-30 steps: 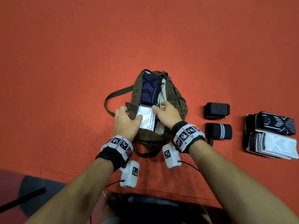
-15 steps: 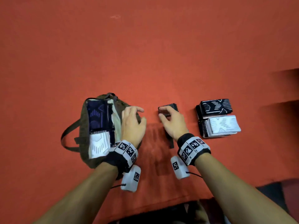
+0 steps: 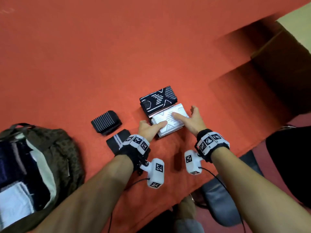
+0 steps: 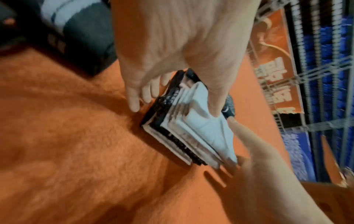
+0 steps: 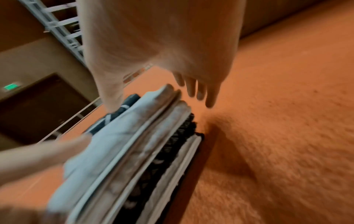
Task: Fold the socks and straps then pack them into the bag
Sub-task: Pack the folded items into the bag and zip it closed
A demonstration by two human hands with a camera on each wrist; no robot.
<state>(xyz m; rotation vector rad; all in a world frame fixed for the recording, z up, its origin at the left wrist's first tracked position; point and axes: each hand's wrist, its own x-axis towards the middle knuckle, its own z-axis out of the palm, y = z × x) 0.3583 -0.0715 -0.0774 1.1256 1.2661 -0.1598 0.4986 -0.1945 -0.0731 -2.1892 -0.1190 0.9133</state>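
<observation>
Right, my left hand and right hand, grips released, flank white folded fabric socks; loose lift could unfold them.

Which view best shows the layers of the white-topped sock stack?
Right wrist: the edge of the sock stack fills the frame, white and black layers distinct. Left wrist shows that edge smaller; head shows mostly its white top.

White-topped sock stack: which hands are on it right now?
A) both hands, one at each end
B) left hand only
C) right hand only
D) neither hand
A: in the head view the left hand and the right hand each lay a thumb on top of the white-topped sock stack, one hand at each end.
</observation>
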